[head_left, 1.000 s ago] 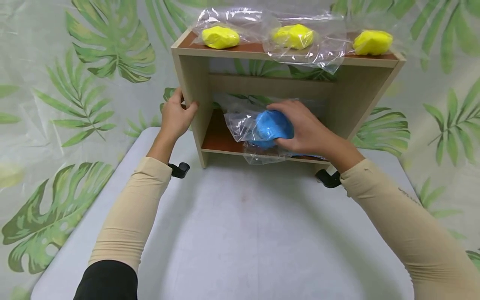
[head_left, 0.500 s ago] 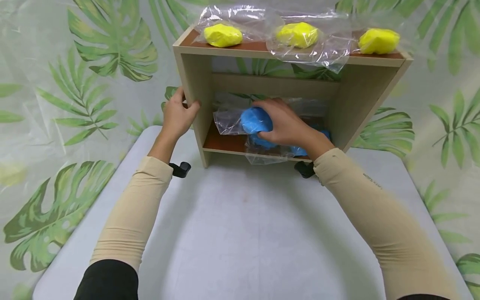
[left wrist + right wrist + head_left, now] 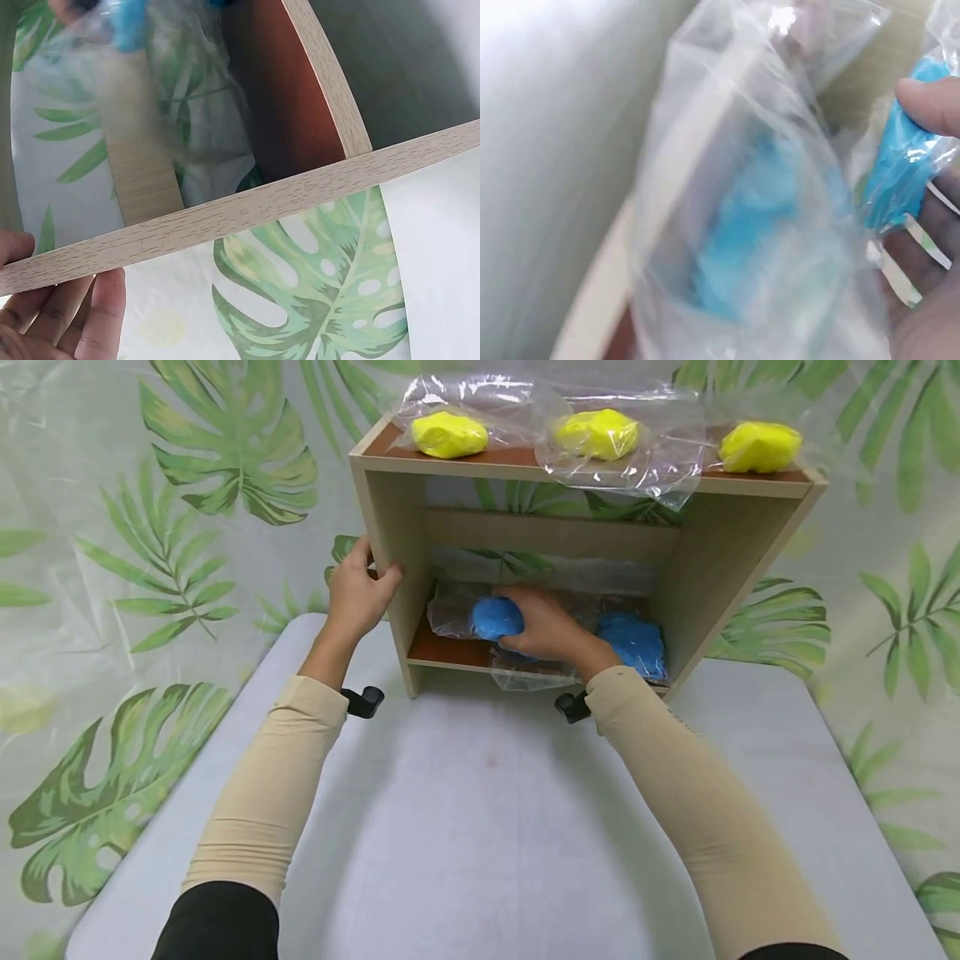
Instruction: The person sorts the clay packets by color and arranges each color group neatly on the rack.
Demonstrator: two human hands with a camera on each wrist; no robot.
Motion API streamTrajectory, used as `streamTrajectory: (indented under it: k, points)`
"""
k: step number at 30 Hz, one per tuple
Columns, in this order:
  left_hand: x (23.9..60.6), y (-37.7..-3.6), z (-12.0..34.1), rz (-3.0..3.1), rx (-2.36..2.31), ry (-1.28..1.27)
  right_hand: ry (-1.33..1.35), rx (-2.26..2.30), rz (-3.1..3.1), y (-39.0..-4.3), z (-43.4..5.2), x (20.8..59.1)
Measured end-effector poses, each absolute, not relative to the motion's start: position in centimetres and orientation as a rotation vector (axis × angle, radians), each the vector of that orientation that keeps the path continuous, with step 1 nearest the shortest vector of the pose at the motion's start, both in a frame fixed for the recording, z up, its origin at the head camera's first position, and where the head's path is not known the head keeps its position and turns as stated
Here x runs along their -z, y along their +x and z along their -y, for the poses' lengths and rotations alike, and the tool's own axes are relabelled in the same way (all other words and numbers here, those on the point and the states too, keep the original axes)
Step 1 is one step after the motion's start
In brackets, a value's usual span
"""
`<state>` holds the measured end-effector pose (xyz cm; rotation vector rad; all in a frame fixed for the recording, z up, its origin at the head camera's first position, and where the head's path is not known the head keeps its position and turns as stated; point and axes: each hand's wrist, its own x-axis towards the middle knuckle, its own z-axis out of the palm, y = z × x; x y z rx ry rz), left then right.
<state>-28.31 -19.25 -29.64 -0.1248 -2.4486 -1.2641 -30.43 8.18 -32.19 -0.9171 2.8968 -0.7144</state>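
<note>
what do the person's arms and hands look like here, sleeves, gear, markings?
Both hands are bare: left hand, right hand. Each forearm wears a snug beige sleeve reaching the wrist; the right one has small dark lettering, too small to read. A black garment shows above the left sleeve. A black camera mount sits under each wrist.

We saw a shelf (image 3: 390,510) of pale, matt wood-grain board, its flat surfaces a smoother reddish-brown. On top of the shelf lay yellow lumps (image 3: 448,433) of soft, doughy stuff in clear, glossy, crinkled plastic bags (image 3: 637,472). Inside the shelf, a blue lump (image 3: 495,617) looked the same, wrapped in shiny film. Under the shelf, the table (image 3: 480,827) was smooth, matt grey-white. Our sleeves (image 3: 270,785) were fine beige cloth.
</note>
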Motion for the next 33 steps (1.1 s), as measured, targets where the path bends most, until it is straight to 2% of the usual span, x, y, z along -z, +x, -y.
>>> streamTrajectory:
  k: [16, 33]
  points:
    - [29.7, -28.3, 19.2, 2.434, 1.293, -0.137, -0.804, 0.885, -2.82, -31.1, -5.5, 35.7]
    - [29.9, -28.3, 19.0, 2.435, 1.29, -0.119, -0.852, 0.922, -2.802, -30.5, -5.6, 36.4]
